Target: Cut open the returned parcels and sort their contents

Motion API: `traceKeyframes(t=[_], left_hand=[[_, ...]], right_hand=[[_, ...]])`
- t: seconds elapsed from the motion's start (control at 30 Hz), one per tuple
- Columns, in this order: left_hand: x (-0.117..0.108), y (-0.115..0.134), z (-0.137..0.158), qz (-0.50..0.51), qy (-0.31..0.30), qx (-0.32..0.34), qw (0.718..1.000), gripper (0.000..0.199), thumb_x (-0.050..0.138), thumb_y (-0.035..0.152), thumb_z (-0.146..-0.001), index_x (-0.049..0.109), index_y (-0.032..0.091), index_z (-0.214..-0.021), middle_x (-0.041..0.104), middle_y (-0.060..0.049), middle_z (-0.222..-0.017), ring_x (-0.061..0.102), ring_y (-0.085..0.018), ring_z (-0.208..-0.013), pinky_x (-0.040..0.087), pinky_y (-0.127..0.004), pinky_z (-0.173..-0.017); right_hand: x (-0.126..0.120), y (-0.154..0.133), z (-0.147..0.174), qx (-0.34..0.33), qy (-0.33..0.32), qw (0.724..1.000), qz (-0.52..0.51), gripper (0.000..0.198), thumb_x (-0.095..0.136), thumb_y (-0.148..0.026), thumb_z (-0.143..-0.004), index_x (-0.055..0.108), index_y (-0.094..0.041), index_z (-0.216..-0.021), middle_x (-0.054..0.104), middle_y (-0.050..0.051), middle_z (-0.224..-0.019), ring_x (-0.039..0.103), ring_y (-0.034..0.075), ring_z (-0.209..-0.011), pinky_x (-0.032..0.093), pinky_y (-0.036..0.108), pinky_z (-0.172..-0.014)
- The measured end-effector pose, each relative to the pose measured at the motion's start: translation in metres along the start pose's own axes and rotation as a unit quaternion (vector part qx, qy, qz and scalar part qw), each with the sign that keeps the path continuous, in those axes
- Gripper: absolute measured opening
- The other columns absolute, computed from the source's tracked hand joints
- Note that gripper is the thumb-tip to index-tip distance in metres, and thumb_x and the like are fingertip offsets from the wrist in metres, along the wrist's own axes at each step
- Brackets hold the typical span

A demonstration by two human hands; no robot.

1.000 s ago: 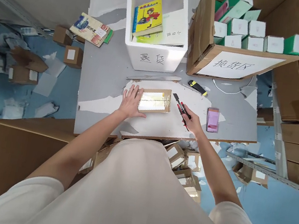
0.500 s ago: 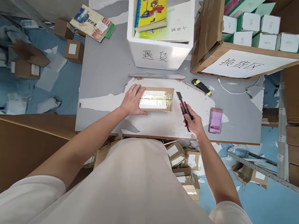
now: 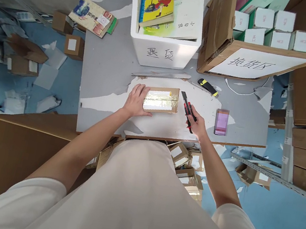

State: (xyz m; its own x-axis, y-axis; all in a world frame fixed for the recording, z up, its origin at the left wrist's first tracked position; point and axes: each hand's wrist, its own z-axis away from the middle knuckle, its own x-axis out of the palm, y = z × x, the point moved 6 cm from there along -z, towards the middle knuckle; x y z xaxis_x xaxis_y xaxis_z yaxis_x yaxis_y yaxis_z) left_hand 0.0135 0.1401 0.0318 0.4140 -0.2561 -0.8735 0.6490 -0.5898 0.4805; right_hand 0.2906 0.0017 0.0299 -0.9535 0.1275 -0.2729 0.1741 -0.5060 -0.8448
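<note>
A small taped cardboard box with a white label lies on the table in front of me. My left hand grips its left end, thumb along the near side and fingers over the far side. Just right of the box, my right hand holds a black and red utility knife. The knife's dark blade points away from me, close to the box's right end but apart from it. A second knife, black and yellow, lies farther back on the table. To the right is a phone with a blurred screen.
At the back stands a white foam bin holding books. Beside it, a large carton contains several green-and-white boxes. Books lie at the table's left edge. A big open carton is at my left, and several small boxes are below the table.
The view has shifted slightly. The utility knife in my right hand is turned a little more upright. My left hand keeps its hold on the cardboard box.
</note>
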Motion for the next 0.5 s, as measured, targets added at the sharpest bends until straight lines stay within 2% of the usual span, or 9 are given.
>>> traceKeyframes(t=[0.23,0.5], left_hand=[[-0.002,0.002,0.001,0.005,-0.002,-0.01,1.0,0.122,0.075,0.079,-0.043,0.037,0.016,-0.14,0.037,-0.023,-0.144,0.029,-0.048,-0.136,0.027,-0.061,-0.111],[-0.002,0.001,0.0,0.007,0.001,-0.003,1.0,0.125,0.076,0.078,-0.042,0.035,0.015,-0.141,0.037,-0.024,-0.142,0.03,-0.048,-0.136,0.028,-0.061,-0.111]], right_hand=[[0.004,-0.001,-0.005,0.002,-0.009,1.0,0.002,0.078,0.057,-0.053,-0.08,0.037,-0.024,-0.149,0.066,0.006,-0.106,0.055,0.009,-0.059,0.05,0.022,-0.044],[0.004,0.001,0.004,0.001,-0.022,1.0,0.022,0.072,0.055,-0.047,-0.083,0.038,-0.025,-0.149,0.066,0.006,-0.105,0.055,0.009,-0.059,0.051,0.022,-0.043]])
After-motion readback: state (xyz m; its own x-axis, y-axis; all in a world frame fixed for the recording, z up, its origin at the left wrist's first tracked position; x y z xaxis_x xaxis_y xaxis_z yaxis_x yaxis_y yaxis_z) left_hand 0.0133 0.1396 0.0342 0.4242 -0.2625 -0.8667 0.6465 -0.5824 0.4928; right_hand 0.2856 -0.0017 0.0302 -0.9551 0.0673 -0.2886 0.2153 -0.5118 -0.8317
